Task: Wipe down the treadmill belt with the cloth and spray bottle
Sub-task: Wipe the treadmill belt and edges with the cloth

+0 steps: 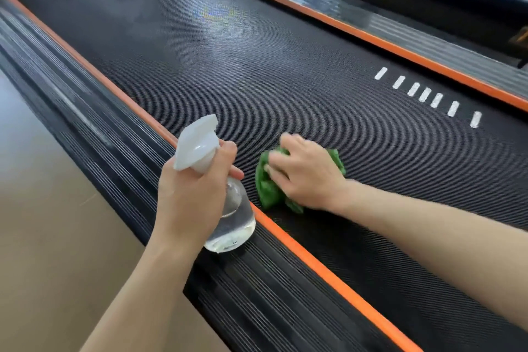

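Clear plastic showed below the left hand (188, 194), whose curled fingers wrapped the neck of the spray bottle (228, 208) above the ribbed side rail (94, 123), white nozzle just above the knuckles. Beyond, the right hand (305, 174) lay with fingers slightly spread, pressing the green cloth (267, 188) bunched beneath them onto the treadmill belt (257, 66). White dashes (428, 94) lay well past the fingertips.

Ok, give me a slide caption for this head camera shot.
Right hand presses a green cloth on the treadmill belt; left hand holds the spray bottle.
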Available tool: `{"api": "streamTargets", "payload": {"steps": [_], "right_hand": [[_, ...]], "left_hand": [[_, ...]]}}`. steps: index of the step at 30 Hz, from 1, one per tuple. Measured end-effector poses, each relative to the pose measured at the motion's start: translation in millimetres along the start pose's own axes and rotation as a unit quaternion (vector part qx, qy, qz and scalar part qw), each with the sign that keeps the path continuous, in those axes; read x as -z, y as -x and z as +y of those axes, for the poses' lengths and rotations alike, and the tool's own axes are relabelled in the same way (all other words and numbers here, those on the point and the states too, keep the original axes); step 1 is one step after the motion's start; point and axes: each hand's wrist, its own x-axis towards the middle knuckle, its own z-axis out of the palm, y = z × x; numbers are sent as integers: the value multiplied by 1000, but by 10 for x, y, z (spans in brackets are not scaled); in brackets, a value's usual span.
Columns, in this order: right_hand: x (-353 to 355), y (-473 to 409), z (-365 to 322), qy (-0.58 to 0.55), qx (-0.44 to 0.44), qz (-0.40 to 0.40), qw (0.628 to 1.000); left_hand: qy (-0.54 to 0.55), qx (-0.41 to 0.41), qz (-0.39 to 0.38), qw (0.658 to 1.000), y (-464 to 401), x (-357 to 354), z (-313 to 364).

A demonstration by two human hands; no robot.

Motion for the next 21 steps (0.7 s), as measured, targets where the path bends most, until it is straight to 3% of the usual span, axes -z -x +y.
{"api": "streamTargets", "payload": {"steps": [4, 7, 14, 18, 21], "right_hand": [[-380, -1060, -15, 33, -150, -10, 988], [-464, -1248, -98, 35, -194, -13, 980], [85, 153, -526, -54, -111, -76, 989], [248, 564, -630, -41, -162, -126, 978], [259, 546, -678, -33, -170, -116, 978]], "left_hand": [[13, 1, -22, 1000, -28, 41, -33], [26, 7, -35, 999, -59, 109, -53], [-23, 46, -72, 996, -373, 199, 99], [-51, 56, -89, 993, -459, 492, 327], [-67, 58, -101, 991, -479, 743, 483]]}}
